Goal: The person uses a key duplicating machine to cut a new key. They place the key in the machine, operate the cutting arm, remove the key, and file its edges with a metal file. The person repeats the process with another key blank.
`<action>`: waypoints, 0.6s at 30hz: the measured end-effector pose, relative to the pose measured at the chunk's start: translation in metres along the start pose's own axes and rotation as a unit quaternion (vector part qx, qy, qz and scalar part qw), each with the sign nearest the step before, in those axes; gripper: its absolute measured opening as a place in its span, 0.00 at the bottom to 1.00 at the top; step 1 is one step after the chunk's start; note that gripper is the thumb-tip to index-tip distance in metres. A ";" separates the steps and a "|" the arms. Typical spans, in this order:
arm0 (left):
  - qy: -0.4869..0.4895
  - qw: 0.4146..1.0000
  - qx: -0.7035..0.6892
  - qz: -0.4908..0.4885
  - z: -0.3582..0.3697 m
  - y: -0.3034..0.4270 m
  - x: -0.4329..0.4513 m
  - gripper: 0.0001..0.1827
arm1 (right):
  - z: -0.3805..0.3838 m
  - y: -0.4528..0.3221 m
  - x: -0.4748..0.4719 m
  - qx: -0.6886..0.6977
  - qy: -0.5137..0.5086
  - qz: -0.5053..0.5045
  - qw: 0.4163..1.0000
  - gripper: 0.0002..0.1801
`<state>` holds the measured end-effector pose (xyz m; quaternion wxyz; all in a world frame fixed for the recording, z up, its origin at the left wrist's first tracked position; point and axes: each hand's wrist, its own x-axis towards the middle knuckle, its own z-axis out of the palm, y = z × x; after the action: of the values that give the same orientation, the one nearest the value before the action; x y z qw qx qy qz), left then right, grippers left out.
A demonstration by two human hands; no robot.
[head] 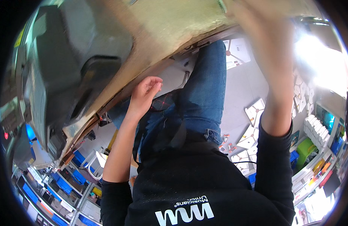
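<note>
My left hand (pixel 147 91) is beside the worn edge of a workbench (pixel 159 42), above my lap, with its fingers loosely curled and nothing seen in it. My right forearm reaches up and forward over the bench's right end. The right hand (pixel 244 11) is a blur at the top of the picture, so its fingers and anything in them cannot be made out. A dark grey machine housing (pixel 58 65) stands on the bench at the left. Near the top, by my right hand, lies a small light-coloured object (pixel 222 6), too blurred to name.
Several white printed boxes (pixel 248 137) lie on the grey floor at the right. Stacked white boxes (pixel 316 131) and a green bin (pixel 305 152) stand further right. Shelving with blue bins (pixel 63 185) is at the lower left, near a metal-framed chair (pixel 92 166).
</note>
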<state>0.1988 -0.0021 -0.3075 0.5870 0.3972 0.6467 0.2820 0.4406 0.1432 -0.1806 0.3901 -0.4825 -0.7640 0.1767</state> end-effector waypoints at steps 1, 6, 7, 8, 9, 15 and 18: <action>0.006 1.000 0.011 0.003 -0.005 -0.007 -0.007 0.12 | 0.007 -0.003 0.008 -0.004 -0.008 -0.037 0.999 0.12; 0.051 0.999 0.000 -0.002 -0.020 -0.038 -0.049 0.11 | 0.033 -0.004 0.034 -0.083 -0.011 -0.192 0.978 0.12; 0.059 0.998 0.001 -0.004 -0.022 -0.046 -0.056 0.11 | 0.033 -0.007 0.031 -0.101 0.018 -0.197 0.975 0.13; 0.055 0.998 0.009 -0.012 -0.025 -0.053 -0.061 0.10 | 0.029 -0.010 0.027 -0.121 0.047 -0.199 0.971 0.14; 0.058 0.998 0.018 -0.010 -0.027 -0.057 -0.064 0.10 | 0.022 -0.012 0.020 -0.129 0.063 -0.170 0.975 0.14; -0.002 0.979 0.203 0.030 -0.017 -0.017 -0.054 0.10 | -0.019 -0.006 -0.062 -0.098 0.156 0.000 0.983 0.13; -0.064 0.960 0.267 0.052 0.004 0.011 -0.039 0.10 | -0.025 0.003 -0.115 -0.068 0.136 0.208 0.966 0.08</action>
<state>0.2047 -0.0300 -0.2782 0.4845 0.5898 0.6378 0.1029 0.4883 0.0413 -0.2158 0.4111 -0.6759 -0.5968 0.1341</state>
